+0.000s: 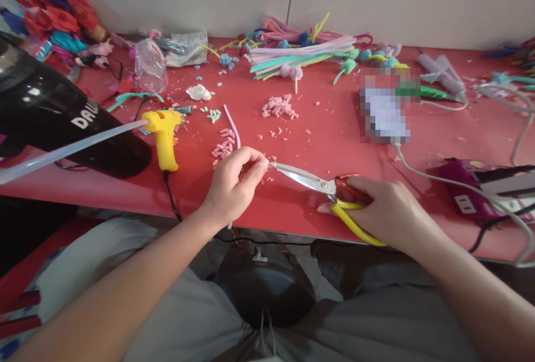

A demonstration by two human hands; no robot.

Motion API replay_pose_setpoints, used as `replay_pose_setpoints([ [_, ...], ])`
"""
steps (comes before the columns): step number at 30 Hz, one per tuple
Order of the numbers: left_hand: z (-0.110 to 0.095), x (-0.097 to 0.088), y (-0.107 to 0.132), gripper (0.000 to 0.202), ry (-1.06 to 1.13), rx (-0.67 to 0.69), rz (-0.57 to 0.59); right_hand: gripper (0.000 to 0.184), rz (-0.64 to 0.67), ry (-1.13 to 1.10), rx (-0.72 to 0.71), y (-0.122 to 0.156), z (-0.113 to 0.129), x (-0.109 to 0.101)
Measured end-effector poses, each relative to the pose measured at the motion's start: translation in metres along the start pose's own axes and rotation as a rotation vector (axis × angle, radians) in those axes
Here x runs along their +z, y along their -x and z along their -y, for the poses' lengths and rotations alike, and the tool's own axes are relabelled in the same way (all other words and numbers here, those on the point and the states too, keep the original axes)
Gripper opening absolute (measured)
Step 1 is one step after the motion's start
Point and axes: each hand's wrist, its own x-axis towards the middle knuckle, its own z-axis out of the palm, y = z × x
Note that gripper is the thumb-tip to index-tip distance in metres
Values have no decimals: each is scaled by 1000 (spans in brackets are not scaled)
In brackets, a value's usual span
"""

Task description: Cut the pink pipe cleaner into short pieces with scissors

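Note:
My left hand (239, 179) is closed, thumb and index finger pinched together; whatever sits between the fingertips is too small to make out. In my right hand (387, 211) is a pair of scissors (307, 178) with red and yellow handles. Its blades point left, with the tips close to my left fingertips and nearly together. A thin lilac pipe cleaner (232, 123) runs behind my left hand, and a lilac end shows below it at the table edge. Short pink cut pieces (225, 143) lie beside that hand, and another pink pile (279, 107) is farther back.
A yellow glue gun (166, 139) with a long glue stick lies left, by a black bottle (71, 111). Pipe cleaner bundles (301, 57) lie at the back. A blurred-out device (384, 114) and a purple power strip (468, 189) with cables are at right. Scraps dot the red table (267, 211).

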Motion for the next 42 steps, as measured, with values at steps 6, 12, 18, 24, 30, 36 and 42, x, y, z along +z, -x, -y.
replay_pose_setpoints([
  [6,-1,0,0,19,-8,-1,1,64,20,-52,8,1,0,-3],
  [12,-3,0,0,20,-13,-3,0,62,36,-51,-28,2,-3,-2],
  [18,-3,0,0,21,-31,14,3,63,3,-32,-37,2,-2,1],
  [24,-3,0,0,22,-24,15,8,65,23,-49,2,1,0,-2],
  [30,-2,0,0,22,-25,15,14,63,15,-63,0,1,1,-2],
  [36,-3,0,0,23,-32,20,6,63,41,-63,17,2,-1,-2],
  [42,-3,0,0,25,-36,24,5,62,32,-74,-2,2,0,-2],
])
